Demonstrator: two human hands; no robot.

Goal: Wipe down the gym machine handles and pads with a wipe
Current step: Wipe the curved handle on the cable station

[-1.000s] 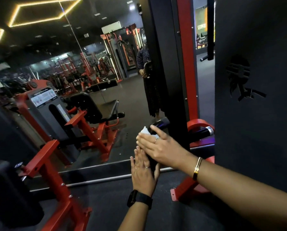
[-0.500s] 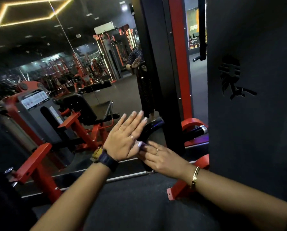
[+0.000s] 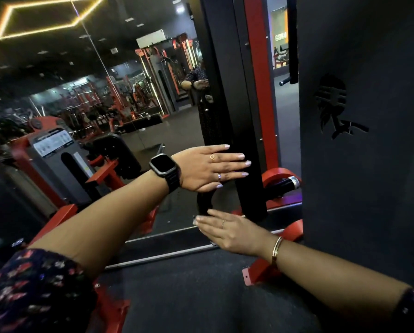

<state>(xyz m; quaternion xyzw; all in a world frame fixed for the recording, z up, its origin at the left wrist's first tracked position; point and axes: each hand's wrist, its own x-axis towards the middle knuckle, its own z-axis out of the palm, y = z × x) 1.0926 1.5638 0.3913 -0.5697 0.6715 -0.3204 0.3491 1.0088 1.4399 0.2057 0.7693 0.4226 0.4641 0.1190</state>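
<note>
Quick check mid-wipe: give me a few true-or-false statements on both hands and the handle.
1. The left hand wears a black watch. True.
2. The right hand is a fist round the black handle. False: its fingers lie straight, by the handle's lower bend.
3. The left hand shows higher in the view than the right. True.
4. The gold bracelet is on the left wrist. False: it is on the right wrist.

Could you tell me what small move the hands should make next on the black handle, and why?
Probably slide the right hand up the black handle toward the left hand: both hands lie flat at its ends, and the curved stretch between them is uncovered.
</note>
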